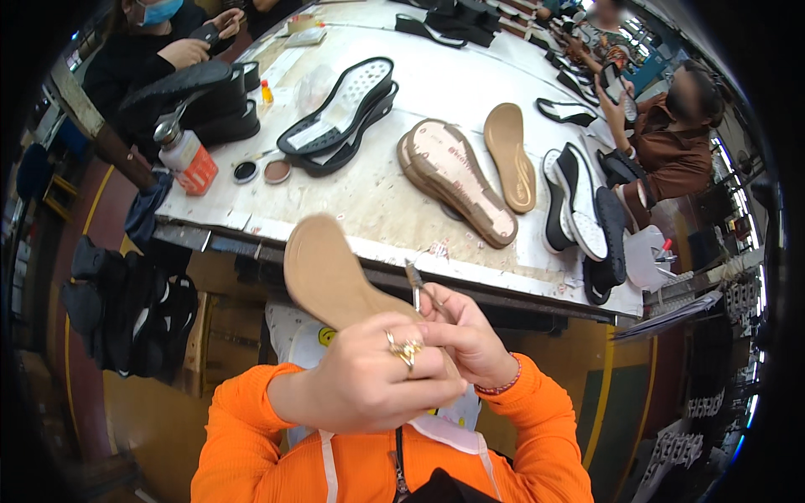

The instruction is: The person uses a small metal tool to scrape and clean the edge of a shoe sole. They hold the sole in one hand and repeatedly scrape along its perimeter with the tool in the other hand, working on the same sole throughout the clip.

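Note:
My left hand (369, 369), with gold rings on a finger, is closed round the narrow end of a tan insole (323, 272). The insole's broad end sticks out up and to the left, past the table's near edge. Close against it, my right hand (470, 335) grips a small scissors-like cutting tool (413, 277), its metal tip pointing up and away from me. The fingers of both hands meet over the insole and hide its narrow end and part of the tool's handle.
On the white table (377, 205) lie stacked tan insoles with a pink underside (459, 180), a single tan insole (510, 155) and black-and-white soles (340, 113). A red-labelled bottle (186, 159) stands left, near two small round pots (277, 171). Co-workers sit along the far sides.

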